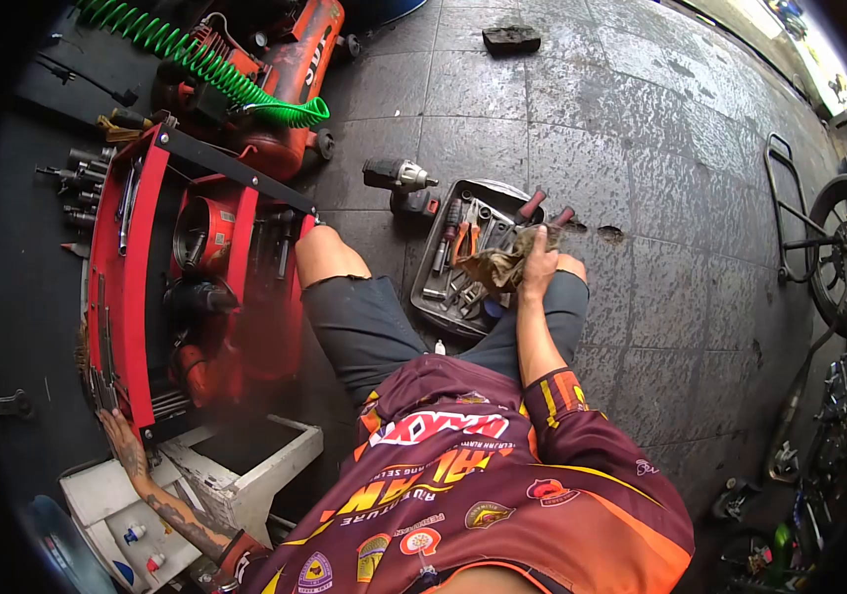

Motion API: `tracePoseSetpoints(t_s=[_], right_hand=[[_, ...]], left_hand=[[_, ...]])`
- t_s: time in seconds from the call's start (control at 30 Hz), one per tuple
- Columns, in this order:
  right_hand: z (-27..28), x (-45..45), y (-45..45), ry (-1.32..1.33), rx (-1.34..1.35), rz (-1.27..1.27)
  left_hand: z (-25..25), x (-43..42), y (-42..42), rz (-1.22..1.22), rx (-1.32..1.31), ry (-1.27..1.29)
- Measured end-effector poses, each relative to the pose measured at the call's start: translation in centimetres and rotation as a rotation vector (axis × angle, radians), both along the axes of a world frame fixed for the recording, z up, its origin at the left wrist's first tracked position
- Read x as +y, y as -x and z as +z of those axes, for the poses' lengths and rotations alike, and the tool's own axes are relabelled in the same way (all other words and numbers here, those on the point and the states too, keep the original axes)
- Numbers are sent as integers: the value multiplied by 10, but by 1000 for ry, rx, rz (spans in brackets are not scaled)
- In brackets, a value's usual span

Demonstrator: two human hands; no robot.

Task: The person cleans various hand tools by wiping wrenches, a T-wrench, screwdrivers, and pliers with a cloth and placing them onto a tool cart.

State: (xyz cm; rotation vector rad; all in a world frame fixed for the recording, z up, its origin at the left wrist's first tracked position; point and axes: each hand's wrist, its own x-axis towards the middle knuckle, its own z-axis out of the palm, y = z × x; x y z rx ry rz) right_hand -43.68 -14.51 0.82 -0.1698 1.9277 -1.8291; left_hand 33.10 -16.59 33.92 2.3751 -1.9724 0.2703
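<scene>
With hands well apart, hold the bunched rag (496, 268) clamped in the right hand (539, 265), over the right side of the tool tray (436, 315) between the knees (324, 253), gathering in loose folds so as not to snag the orange-handled pliers (461, 240). Rest the left hand (124, 442) lightly at the near end of the red trolley (127, 337) on the left, with fingers outstretched; hard to tell whether closed on anything, so look before shifting it.

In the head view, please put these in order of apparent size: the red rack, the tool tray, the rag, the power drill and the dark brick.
1. red rack
2. tool tray
3. rag and power drill: too alike to rank
4. dark brick
</scene>
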Motion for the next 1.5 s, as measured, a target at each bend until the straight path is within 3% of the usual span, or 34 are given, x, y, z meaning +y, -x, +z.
tracePoseSetpoints(t_s=[0.13, 0.23, 0.27, 0.3, 0.37, 0.43, 0.5, 0.57, 0.63, 0.7, 0.83, 0.93, 1.0, 1.07, 1.1, 1.17, 1.23, 1.27, 1.3, 1.37, 1.43, 1.5], right_hand=[[-18, -7, 8, -161, 148, -174], [-21, -14, 0, -271, 167, -142], [-20, -14, -1, -103, 22, 25], [-21, -18, -8, -298, 119, 65], [-36, -24, -18, -450, 199, 130], [-31, -31, -27, -448, 145, 150], [-91, -45, -27, -525, 259, 215], [-94, -58, -38, -695, 276, 89], [-86, -69, -44, -796, 283, -29], [-65, -74, -40, -896, 197, 66], [-74, -84, -21, -1029, 186, 55], [-73, -81, -12, -886, 134, 87], [-77, -75, -21, -691, 133, 71], [-81, -64, -34, -280, 188, 124], [-40, -53, -49, -99, 206, 168], [14, -43, -77, 146, -37, 230], [54, -38, -91, 191, 154, 373], [73, -35, -96, 206, 226, 480], [97, -33, -100, 220, 326, 594], [156, -27, -113, 394, 435, 794], [176, -25, -127, 420, 384, 948], [200, -23, -130, 299, 518, 1088]], left_hand=[[15, 3, 63, 111, 106, 31], [16, 6, 70, 115, 101, 33], [17, 7, 72, 83, 113, 92], [17, 8, 74, 52, 125, 150], [14, 8, 81, -16, 161, 283], [13, 12, 94, -54, 180, 356], [18, 21, 122, -113, -2, 662], [20, 30, 148, -124, 96, 661], [29, 45, 174, -192, -55, 582], [38, 59, 200, -257, -19, 604], [39, 77, 235, -300, 200, 677], [27, 84, 266, -290, 299, 676], [-5, 74, 283, -411, 719, 636], [-37, 56, 335, -524, 1034, 565], [-49, 46, 370, -505, 1195, 485], [-67, 23, 420, -595, 1343, 237], [-73, -5, 469, -751, 1484, 51], [-81, -24, 486, -852, 1350, -102], [-90, -36, 509, -854, 1427, -186], [-89, -53, 545, -951, 1464, -112], [-73, -55, 557, -744, 1972, -374], [-74, -52, 549, -651, 2017, -295]])
